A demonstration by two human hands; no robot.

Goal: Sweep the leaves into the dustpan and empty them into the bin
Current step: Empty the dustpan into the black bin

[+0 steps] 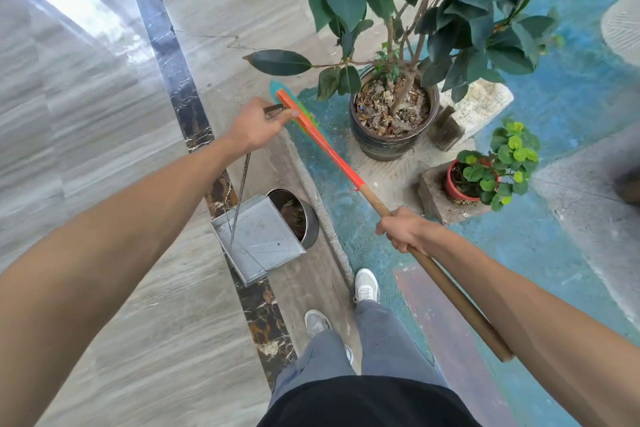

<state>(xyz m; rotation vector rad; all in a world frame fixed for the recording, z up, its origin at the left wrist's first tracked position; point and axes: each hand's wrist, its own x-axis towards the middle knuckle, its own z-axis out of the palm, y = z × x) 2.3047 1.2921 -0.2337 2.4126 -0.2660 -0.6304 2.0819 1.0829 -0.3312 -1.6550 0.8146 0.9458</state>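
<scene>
My left hand (254, 125) grips the top loop of a long thin metal handle. From it hangs a grey metal dustpan (258, 239), tilted with its open edge over a dark round bin (310, 224). Brown leaves lie inside the bin. The dustpan's floor looks bare. My right hand (403, 227) is closed around the wooden stick of a broom (332, 151). The broom's orange head with green and teal bristles is raised beside my left hand, off the floor.
A big potted rubber plant (393, 121) stands just right of the broom head. A small red pot (462, 185) with green leaves sits on a stone block. A low kerb (329, 218) divides the marble floor from the blue painted ground. My feet stand near the kerb.
</scene>
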